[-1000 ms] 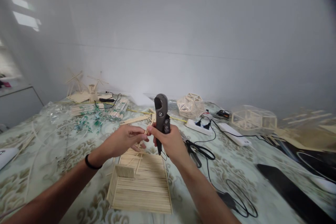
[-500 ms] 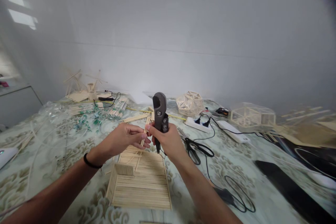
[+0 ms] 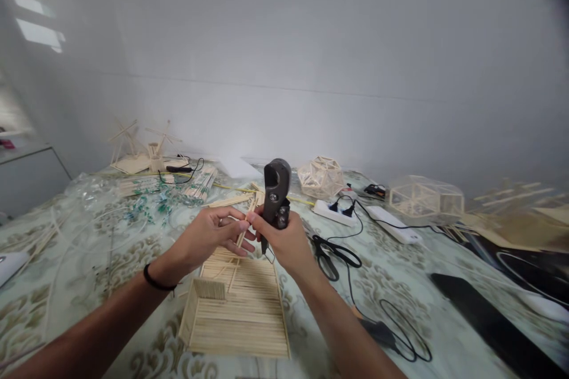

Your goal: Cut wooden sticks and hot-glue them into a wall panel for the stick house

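Observation:
Thin wooden sticks (image 3: 242,235) are pinched between the thumb and fingers of my left hand (image 3: 220,228), which wears a black wristband. My right hand (image 3: 281,237) is wrapped round a dark grey cutter-like hand tool (image 3: 276,189), held upright, with a rounded, bolted upper end and a thin wire loop below. The right thumb and fingertips meet the sticks beside the left fingers. Beneath both hands lies a flat panel of wooden sticks (image 3: 242,320) with low stick walls (image 3: 210,289) standing at its left side. Most of the tool's lower part is hidden by my right hand.
Black-handled scissors (image 3: 331,254) and a corded black device (image 3: 377,331) lie to the right, near a power strip (image 3: 335,212). Stick models (image 3: 320,176) stand along the wall. Bundled sticks (image 3: 201,183) and plastic scraps (image 3: 151,204) lie at the back left. A black slab (image 3: 489,320) is far right.
The tool and my right hand have shifted slightly to the right and tilted a little. My left hand keeps its pinch on the sticks.

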Demonstrator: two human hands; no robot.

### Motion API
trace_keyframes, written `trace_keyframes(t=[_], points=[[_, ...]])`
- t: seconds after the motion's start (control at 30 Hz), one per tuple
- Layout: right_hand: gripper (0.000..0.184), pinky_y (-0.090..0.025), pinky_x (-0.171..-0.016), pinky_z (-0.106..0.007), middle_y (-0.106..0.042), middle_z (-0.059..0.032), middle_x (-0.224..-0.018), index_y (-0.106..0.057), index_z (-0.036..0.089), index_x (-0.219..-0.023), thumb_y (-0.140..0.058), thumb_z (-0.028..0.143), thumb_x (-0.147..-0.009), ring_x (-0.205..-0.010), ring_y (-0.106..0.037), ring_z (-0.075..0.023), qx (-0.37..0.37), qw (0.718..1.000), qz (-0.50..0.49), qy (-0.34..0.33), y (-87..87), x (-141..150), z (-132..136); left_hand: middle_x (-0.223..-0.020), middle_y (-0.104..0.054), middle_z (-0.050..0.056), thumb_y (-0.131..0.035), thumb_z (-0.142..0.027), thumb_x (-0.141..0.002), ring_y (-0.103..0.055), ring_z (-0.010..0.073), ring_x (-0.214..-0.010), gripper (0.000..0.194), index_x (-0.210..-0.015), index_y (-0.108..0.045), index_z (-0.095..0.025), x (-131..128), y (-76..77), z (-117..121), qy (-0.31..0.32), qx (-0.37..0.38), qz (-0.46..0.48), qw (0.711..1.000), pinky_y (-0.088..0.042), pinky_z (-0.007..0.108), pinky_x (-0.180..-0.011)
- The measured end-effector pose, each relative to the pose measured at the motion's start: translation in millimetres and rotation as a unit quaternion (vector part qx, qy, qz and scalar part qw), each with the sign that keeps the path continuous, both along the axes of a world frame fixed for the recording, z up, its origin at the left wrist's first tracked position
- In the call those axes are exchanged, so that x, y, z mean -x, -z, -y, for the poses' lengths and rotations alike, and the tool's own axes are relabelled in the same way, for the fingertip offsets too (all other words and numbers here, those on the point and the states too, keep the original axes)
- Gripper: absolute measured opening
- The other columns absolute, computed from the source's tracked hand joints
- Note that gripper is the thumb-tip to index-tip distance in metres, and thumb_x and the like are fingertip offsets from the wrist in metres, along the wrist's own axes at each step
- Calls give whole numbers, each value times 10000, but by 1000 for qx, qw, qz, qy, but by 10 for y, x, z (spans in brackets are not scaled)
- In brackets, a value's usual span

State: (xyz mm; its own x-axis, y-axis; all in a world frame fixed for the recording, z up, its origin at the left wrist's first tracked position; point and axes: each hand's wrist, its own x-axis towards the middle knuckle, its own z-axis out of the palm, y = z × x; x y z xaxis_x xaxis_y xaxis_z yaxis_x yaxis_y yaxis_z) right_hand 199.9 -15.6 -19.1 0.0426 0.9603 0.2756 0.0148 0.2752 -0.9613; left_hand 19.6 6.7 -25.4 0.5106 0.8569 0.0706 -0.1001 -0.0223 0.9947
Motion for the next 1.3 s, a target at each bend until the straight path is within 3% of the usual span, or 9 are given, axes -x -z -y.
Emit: trace_keyframes(t=[0.23, 0.43, 0.53, 0.63, 0.77, 0.93, 1.17, 1.3], points=[[316, -442, -503, -267, -617, 24, -583, -727, 187, -760, -799, 492, -799, -522, -528, -137, -55, 998, 43, 10, 47, -29, -8, -831, -829, 55, -968, -564, -713, -849, 243, -750, 466, -842, -811, -145, 22, -32, 9, -20, 17, 4, 1000, -733, 356, -726], [302, -457, -513, -271, -657, 14, -613, -725, 195, -776, -736, 464, -913, -524, -565, -149, -119, 987, 109, 9, 30, -54, 13, -829, -840, 59, -955, -562, -730, -849, 234, -766, 451, -887, -855, -151, 41, -50, 6, -14, 8, -18, 1000, -737, 350, -748], [274, -509, -620, -302, -697, -12, -705, -715, 204, -824, -670, 420, -987, -629, -626, -182, -179, 971, 151, 46, 23, -178, -22, -855, -853, 68, -927, -550, -771, -851, 234, -795, 412, -883, -866, -158, 87, -94, 3, -10, -6, -30, 999, -735, 342, -764], [51, -547, -792, -358, -725, -48, -869, -697, 222, -922, -661, 252, -941, -824, -677, -236, -258, 942, 196, 87, 26, -380, -109, -869, -865, 75, -908, -501, -804, -856, 237, -834, 345, -859, -876, -162, 157, -184, 18, 5, -24, -47, 999, -731, 325, -789], [371, -548, -901, -406, -717, -82, -1034, -693, 244, -1032, -610, 56, -723, -1001, -675, -284, -350, 893, 267, 89, 65, -560, -217, -835, -873, 78, -886, -425, -835, -855, 231, -789, 258, -844, -891, -168, 222, -295, 62, 45, -40, -83, 995, -728, 300, -756], [511, -553, -931, -423, -712, -100, -1112, -676, 252, -1137, -561, 13, -700, -1057, -681, -290, -404, 849, 333, 71, 143, -506, -232, -820, -878, 61, -852, -409, -857, -862, 236, -783, 209, -828, -898, -207, 231, -308, 92, 85, -49, -110, 989, -724, 294, -753], [461, -544, -856, -391, -712, -100, -1069, -673, 247, -1115, -559, 43, -718, -1004, -689, -279, -415, 828, 367, 82, 151, -479, -216, -811, -877, 68, -837, -412, -866, -863, 248, -752, 217, -842, -899, -205, 252, -292, 91, 101, -45, -123, 986, -722, 305, -728], [167, -480, -726, -333, -673, -48, -830, -630, 249, -851, -601, 108, -767, -765, -630, -228, -394, 835, 371, 103, 170, -471, -204, -813, -870, 76, -822, -447, -866, -865, 269, -757, 266, -813, -878, -192, 258, -310, 121, 103, -44, -136, 984, -721, 327, -695]])
